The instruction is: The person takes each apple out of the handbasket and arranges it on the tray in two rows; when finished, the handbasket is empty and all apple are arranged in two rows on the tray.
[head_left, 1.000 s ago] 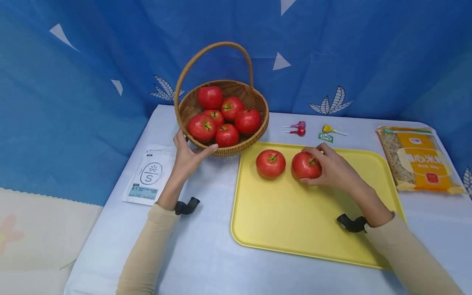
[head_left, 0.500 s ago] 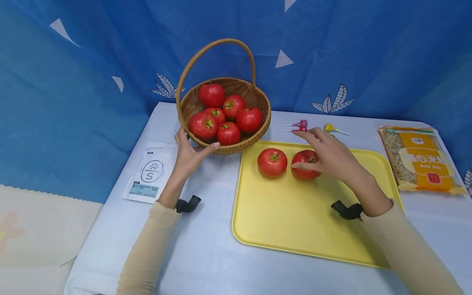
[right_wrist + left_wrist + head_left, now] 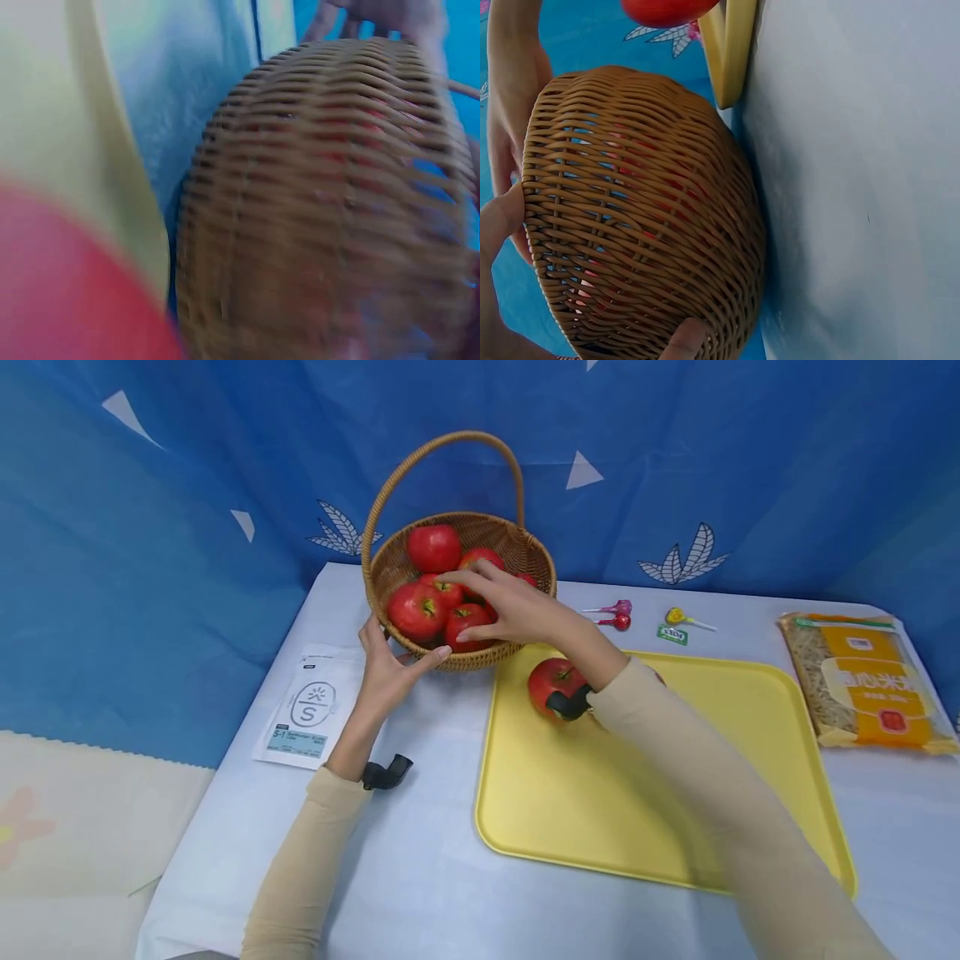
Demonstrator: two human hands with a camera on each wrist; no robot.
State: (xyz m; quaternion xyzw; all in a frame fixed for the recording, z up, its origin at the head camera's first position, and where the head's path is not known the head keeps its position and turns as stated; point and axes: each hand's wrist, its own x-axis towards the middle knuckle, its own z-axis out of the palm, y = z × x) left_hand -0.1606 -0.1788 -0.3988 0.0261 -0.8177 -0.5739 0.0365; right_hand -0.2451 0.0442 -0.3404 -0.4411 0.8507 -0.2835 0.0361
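Basket (image 3: 525, 556) apples (image 3: 417, 610): five showing, one on tray (image 3: 750, 760), three lollipops (image 3: 617, 623). Right hand (image 3: 510, 608) left tray apple, now over basket, fingers loose. Left hand (image 3: 390, 668) fingers cup basket.

Head view looks down over the wicker basket (image 3: 459, 585); both wrist views sit close beside its woven wall, right blurred
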